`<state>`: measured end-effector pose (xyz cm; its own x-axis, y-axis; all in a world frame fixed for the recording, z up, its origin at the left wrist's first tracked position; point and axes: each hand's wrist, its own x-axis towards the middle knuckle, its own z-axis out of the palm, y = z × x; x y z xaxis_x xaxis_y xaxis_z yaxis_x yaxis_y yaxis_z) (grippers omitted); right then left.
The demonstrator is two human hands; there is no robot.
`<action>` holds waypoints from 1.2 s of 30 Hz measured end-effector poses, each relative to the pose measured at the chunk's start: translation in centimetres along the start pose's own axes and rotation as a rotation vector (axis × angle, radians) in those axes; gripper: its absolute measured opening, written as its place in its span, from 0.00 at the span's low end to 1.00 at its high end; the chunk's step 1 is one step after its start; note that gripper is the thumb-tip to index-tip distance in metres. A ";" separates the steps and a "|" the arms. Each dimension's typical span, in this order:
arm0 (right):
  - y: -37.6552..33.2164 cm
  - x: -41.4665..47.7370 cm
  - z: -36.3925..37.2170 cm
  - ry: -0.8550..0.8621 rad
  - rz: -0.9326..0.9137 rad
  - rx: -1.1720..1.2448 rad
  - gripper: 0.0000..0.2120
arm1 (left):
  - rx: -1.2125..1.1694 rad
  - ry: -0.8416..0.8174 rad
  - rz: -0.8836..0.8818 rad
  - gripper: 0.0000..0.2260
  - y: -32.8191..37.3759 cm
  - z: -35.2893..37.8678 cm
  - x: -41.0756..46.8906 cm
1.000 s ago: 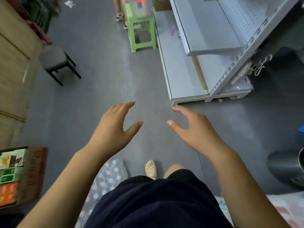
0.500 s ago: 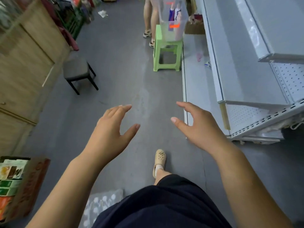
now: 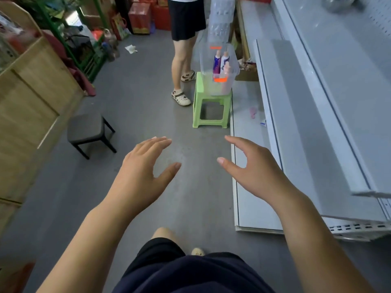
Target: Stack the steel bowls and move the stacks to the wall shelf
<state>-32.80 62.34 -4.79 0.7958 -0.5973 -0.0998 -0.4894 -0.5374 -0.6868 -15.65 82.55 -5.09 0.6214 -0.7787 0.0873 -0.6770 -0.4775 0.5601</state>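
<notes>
Hands are hovering empty and spread wide: left hand (image 3: pixel 135 172), right hand (image 3: pixel 256 172). A blurred steel bowl (image 3: pixel 338 4) is sitting well ahead on the wall shelf (image 3: pixel 306 134), nearer the right hand.

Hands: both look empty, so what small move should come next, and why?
Probably a step forward along the shelf unit: the left hand and right hand hold nothing, and the only steel-looking thing, a blurred bowl, sits far ahead on it.
</notes>
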 end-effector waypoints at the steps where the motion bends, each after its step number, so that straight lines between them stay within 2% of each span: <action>1: 0.1 1.3 -0.2 0.008 0.010 -0.001 0.28 | -0.001 -0.003 0.011 0.27 -0.2 0.0 1.7; 8: -0.2 10.9 -2.7 0.207 0.098 -0.017 0.26 | -0.028 -0.031 0.164 0.26 -1.3 -0.8 15.9; 14: -1.7 18.6 -5.3 0.475 0.214 0.019 0.24 | -0.022 -0.141 0.419 0.26 -1.4 -2.9 30.1; 17: -1.9 20.7 -5.9 0.560 0.270 0.038 0.21 | -0.038 -0.174 0.535 0.24 -1.1 -2.9 35.1; 20: -1.9 22.3 -6.5 0.595 0.362 0.047 0.24 | -0.072 -0.231 0.604 0.25 -0.3 -1.9 39.7; 28: 1.4 26.7 -10.0 0.705 0.501 0.030 0.26 | -0.121 -0.338 0.700 0.26 3.8 2.7 48.4; 36: 6.8 35.5 -16.7 0.779 0.491 0.059 0.24 | -0.125 -0.333 0.722 0.27 9.4 7.5 58.6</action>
<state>-13.88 27.56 -1.03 0.0285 -0.9937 0.1080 -0.6727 -0.0990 -0.7332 11.40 29.39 -0.92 -0.1165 -0.9677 0.2236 -0.8050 0.2239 0.5493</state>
